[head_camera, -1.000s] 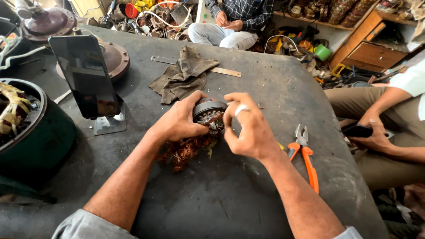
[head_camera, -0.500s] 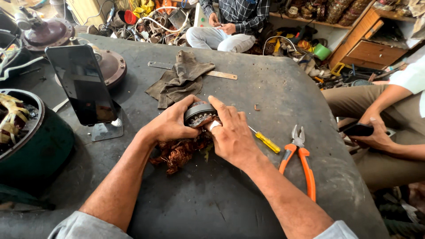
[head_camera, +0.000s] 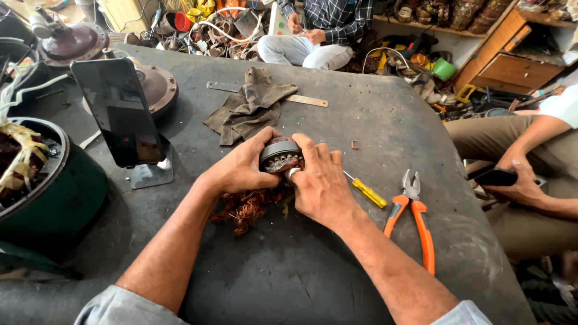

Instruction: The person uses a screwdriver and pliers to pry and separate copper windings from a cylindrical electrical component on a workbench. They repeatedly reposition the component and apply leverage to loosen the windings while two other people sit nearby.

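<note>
Two hands together in the middle of the dark round surface [head_camera: 361, 108]. Left hand [head_camera: 241, 168] wrapped round the left side of a small round metal motor part [head_camera: 278, 154], fingers curled tight on it. Right hand [head_camera: 319, 183] pressed on the right side of the same part, fingers bent over the top and gripping it too. Just under the hands, touching the part, a tangle of brown copper wire [head_camera: 250, 207] lying on the surface. Right of the right hand, a small screwdriver with a yellow handle [head_camera: 368, 192], and further right, orange pliers [head_camera: 415, 219] lying flat with the jaws pointing far. Beyond the hands, a crumpled brown rag [head_camera: 250, 105] on top of a thin metal ruler [head_camera: 307, 100]. On the left, a dark phone [head_camera: 123, 111] standing up on a little stand. At the near left edge, a big green round motor shell [head_camera: 60, 192] with wires inside. Far away, a person sitting on the floor; on the right, another person's hand holding a phone.
</note>
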